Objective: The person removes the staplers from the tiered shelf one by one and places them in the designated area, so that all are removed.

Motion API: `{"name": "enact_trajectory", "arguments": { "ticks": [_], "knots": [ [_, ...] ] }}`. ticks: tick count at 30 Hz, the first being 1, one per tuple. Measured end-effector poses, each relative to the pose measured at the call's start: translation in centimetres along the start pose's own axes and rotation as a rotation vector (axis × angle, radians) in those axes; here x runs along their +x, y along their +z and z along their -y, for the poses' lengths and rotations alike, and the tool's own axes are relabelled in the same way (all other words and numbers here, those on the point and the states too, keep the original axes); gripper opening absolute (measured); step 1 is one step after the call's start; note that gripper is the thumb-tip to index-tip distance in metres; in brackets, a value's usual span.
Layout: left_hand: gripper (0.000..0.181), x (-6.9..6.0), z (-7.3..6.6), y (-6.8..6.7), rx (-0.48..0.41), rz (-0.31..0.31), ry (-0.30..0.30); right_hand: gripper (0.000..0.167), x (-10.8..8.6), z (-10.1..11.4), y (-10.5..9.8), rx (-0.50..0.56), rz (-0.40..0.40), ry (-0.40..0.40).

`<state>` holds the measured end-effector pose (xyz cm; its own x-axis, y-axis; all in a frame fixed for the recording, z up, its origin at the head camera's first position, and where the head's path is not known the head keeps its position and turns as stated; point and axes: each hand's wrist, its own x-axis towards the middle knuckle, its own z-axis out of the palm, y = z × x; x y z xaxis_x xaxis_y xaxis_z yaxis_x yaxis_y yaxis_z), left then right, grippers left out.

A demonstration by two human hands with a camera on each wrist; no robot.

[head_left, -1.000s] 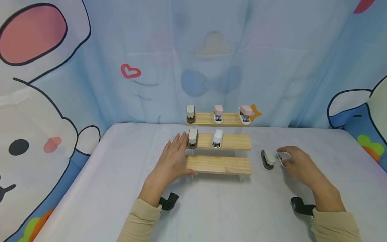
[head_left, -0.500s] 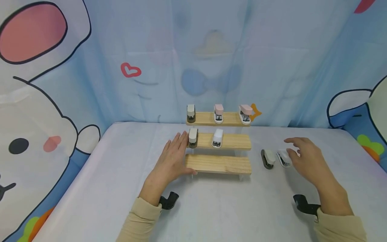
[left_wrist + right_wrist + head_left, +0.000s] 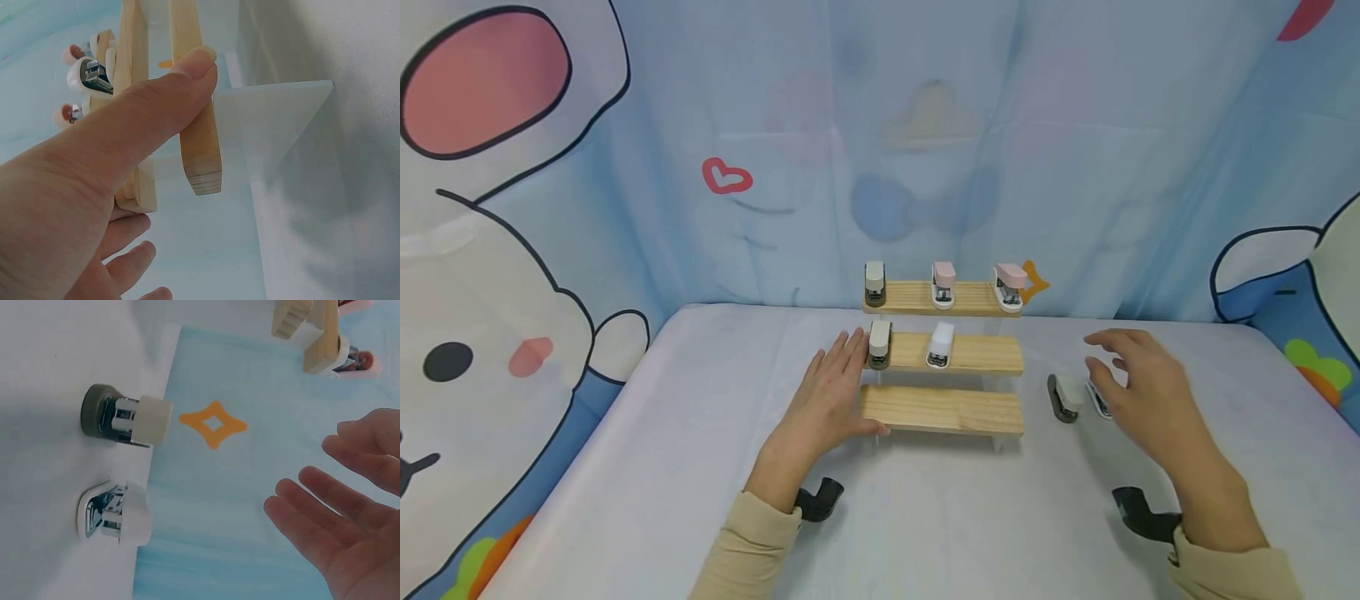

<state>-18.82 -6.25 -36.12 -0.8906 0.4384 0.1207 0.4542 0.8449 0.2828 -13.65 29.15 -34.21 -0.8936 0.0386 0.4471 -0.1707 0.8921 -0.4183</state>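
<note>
My left hand (image 3: 823,404) lies against the left end of the three-step wooden rack; in the left wrist view its thumb rests on the edge of the lowest board (image 3: 203,147), fingers extended. My right hand (image 3: 1150,400), fingers apart and slightly bent, hovers above the table, holding nothing. Below it a white stapler (image 3: 1099,402) is partly hidden; the right wrist view shows this white stapler (image 3: 128,515) beside a grey-and-cream stapler (image 3: 128,419), neither touched. The grey-and-cream stapler (image 3: 1064,397) stands right of the rack's lowest board (image 3: 940,409), which bears nothing.
The middle board (image 3: 985,353) bears a cream stapler (image 3: 879,343) at left and a white one (image 3: 939,343) in its middle. On the top board (image 3: 910,296) stand a cream stapler (image 3: 875,283) and two pink ones (image 3: 943,285). A patterned curtain (image 3: 775,100) hangs behind.
My right hand has let go of the white stapler, risen off it and then shifted a little left above it. The left hand has stayed against the rack.
</note>
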Motion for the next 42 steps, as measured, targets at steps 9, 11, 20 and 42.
{"name": "enact_trajectory", "arguments": {
  "ticks": [9,11,20,42],
  "knots": [
    [0.125,-0.1,-0.1,-0.1,0.01,-0.022,0.013,0.031,-0.1,1.6,0.8,-0.004,-0.026,-0.048],
    [0.124,-0.1,-0.1,-0.1,0.01,-0.024,0.013,0.03,-0.1,2.1,1.0,0.006,-0.037,-0.077],
    [0.124,-0.3,0.1,0.0,0.021,-0.033,0.025,0.031,-0.2,4.1,2.0,0.051,-0.048,-0.157],
    [0.124,0.0,0.1,0.1,0.011,-0.022,0.022,0.027,1.1,7.1,4.1,0.121,-0.03,-0.27]
  ]
}}
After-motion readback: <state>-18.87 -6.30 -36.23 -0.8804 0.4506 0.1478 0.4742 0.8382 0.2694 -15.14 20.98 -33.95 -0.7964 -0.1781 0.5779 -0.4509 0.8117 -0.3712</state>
